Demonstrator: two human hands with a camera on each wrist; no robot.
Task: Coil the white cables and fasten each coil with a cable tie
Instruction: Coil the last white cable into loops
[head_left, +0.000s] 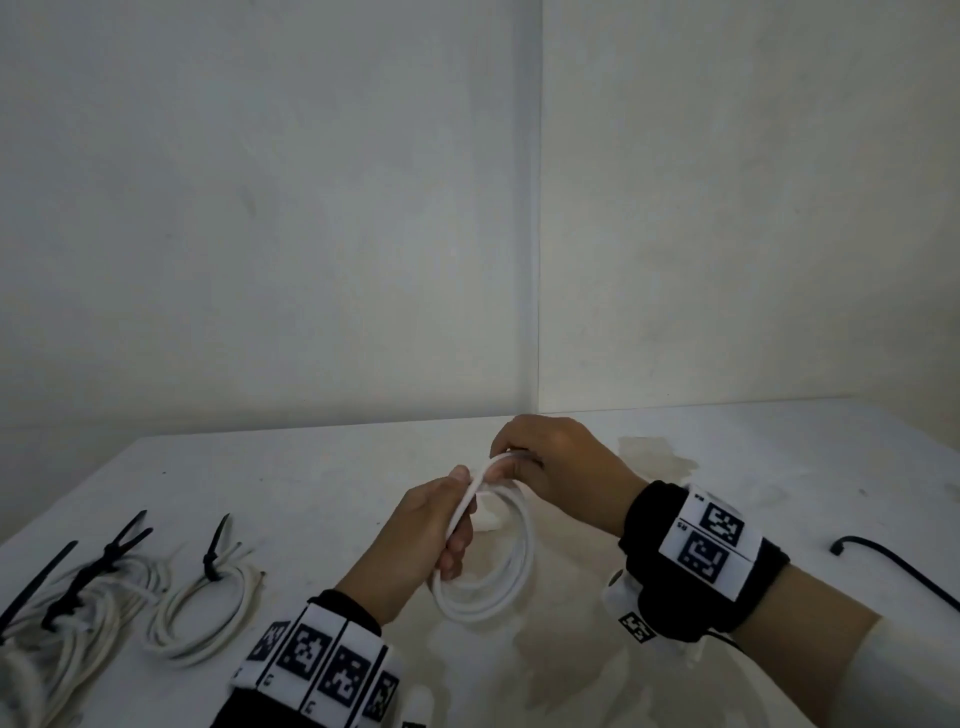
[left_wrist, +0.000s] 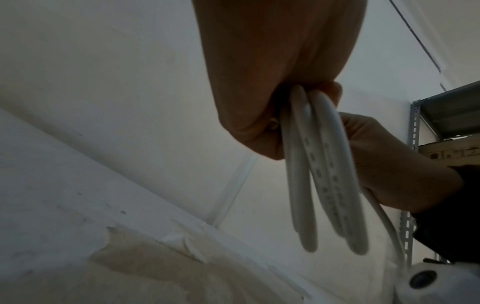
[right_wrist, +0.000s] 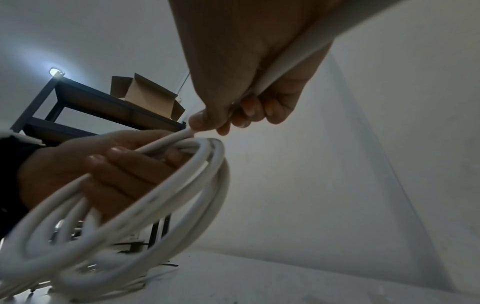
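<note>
A white cable coil (head_left: 511, 566) hangs above the table centre, with several loops. My left hand (head_left: 431, 525) grips the loops together at their left side; the left wrist view shows them (left_wrist: 327, 170) dangling from my fist (left_wrist: 275, 82). My right hand (head_left: 550, 462) pinches the cable's strand (head_left: 501, 460) at the coil's top, and in the right wrist view the strand (right_wrist: 285, 61) runs through my curled fingers (right_wrist: 246, 111) into the coil (right_wrist: 161, 195). Two coils fastened with black ties (head_left: 202, 608) (head_left: 78, 608) lie on the left.
A loose black cable tie (head_left: 893, 566) lies on the table (head_left: 311, 478) at the right. White walls meet in a corner behind the table. A metal shelf with a cardboard box (right_wrist: 148, 96) stands off to the side.
</note>
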